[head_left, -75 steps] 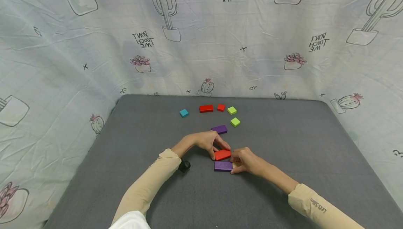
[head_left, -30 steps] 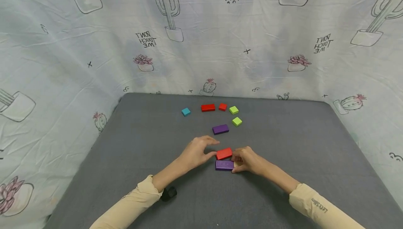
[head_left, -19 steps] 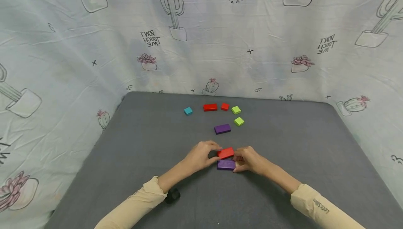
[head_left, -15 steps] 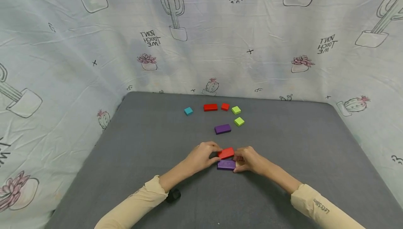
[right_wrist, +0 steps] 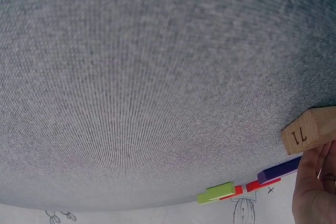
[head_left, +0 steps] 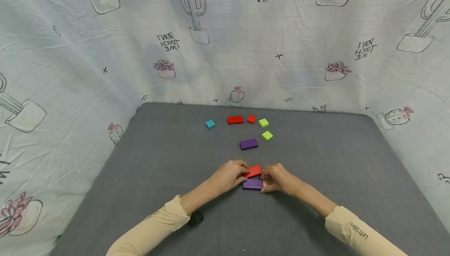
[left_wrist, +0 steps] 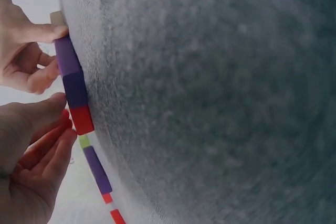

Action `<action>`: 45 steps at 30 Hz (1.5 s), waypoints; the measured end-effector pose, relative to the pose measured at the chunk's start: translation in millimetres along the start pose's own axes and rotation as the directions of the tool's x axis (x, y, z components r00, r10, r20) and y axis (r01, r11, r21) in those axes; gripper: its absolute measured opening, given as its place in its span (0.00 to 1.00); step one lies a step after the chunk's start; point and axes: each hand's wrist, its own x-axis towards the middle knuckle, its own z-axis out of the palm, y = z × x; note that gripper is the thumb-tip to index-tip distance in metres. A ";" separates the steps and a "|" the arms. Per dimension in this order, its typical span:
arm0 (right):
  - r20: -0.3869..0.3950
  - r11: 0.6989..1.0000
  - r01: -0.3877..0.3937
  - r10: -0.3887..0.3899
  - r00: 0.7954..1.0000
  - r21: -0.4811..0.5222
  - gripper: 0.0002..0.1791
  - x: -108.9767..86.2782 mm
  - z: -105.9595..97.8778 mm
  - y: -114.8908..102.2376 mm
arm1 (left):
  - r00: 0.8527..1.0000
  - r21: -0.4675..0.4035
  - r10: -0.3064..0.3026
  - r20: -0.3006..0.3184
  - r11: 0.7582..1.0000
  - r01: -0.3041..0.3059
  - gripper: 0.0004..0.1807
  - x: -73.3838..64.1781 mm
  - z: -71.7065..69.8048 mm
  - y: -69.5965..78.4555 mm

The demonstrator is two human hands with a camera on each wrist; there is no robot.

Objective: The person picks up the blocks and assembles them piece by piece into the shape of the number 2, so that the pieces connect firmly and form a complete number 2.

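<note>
On the grey desk (head_left: 334, 162), well in from its far edge, the left hand (head_left: 227, 176) pinches the skewed red block (head_left: 255, 170), the right hand (head_left: 279, 178) the wooden block (right_wrist: 310, 129) beside the purple block (head_left: 252, 185); light, level nudges should square them.

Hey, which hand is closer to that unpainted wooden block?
Right. The right hand grips the unpainted wooden block; the left hand is farther off to the left, at the left end of the nearer red block.
</note>
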 end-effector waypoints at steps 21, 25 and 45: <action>0.004 1.000 -0.015 0.015 1.000 0.012 0.14 1.2 -2.4 -3.5 | 0.996 0.007 0.035 -0.081 0.999 -0.035 0.11 -7.5 5.6 6.3; -0.006 1.000 -0.010 0.010 1.000 0.005 0.14 1.5 -2.5 -3.1 | 0.996 0.012 0.034 -0.077 0.999 -0.033 0.10 -6.8 4.3 8.8; 0.049 1.000 0.002 -0.001 0.999 -0.004 0.15 2.7 -4.4 -6.1 | 0.999 -0.073 -0.046 -0.006 0.996 0.046 0.08 0.3 -1.3 10.1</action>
